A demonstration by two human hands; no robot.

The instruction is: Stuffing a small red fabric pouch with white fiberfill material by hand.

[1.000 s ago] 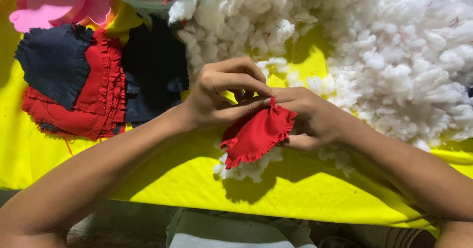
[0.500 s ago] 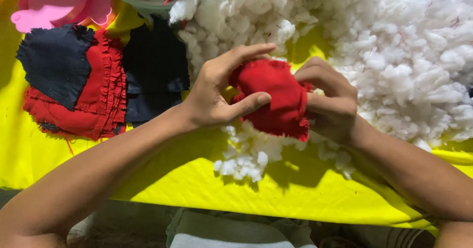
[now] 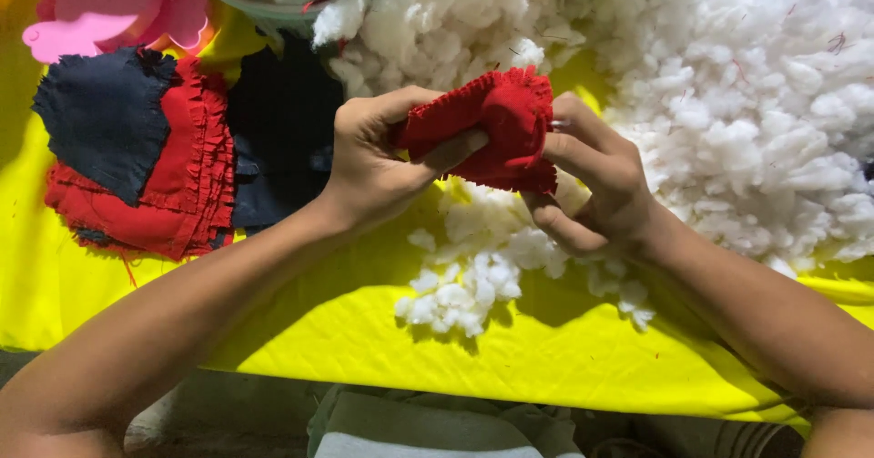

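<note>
While both hands squeeze it, the red cloth pouch (image 3: 496, 126) sits in the middle of the frame. The left hand (image 3: 382, 153) and right hand (image 3: 596, 180) are closed on it, above white fluff (image 3: 464, 271) on the yellow desk (image 3: 300, 321).

Both hands grip a small red fabric pouch (image 3: 496, 126) with a frayed edge, held above a yellow cloth (image 3: 546, 358) that covers the tabletop. The left hand (image 3: 382, 162) pinches the pouch's left side, thumb pressed across it; the right hand (image 3: 596, 180) cups its right side from below. Loose white stuffing (image 3: 464, 276) lies just under the hands, and a larger heap of stuffing (image 3: 756, 112) spreads to the right. A stack of red and dark blue fabric pieces (image 3: 150, 157) lies at the left.
</note>
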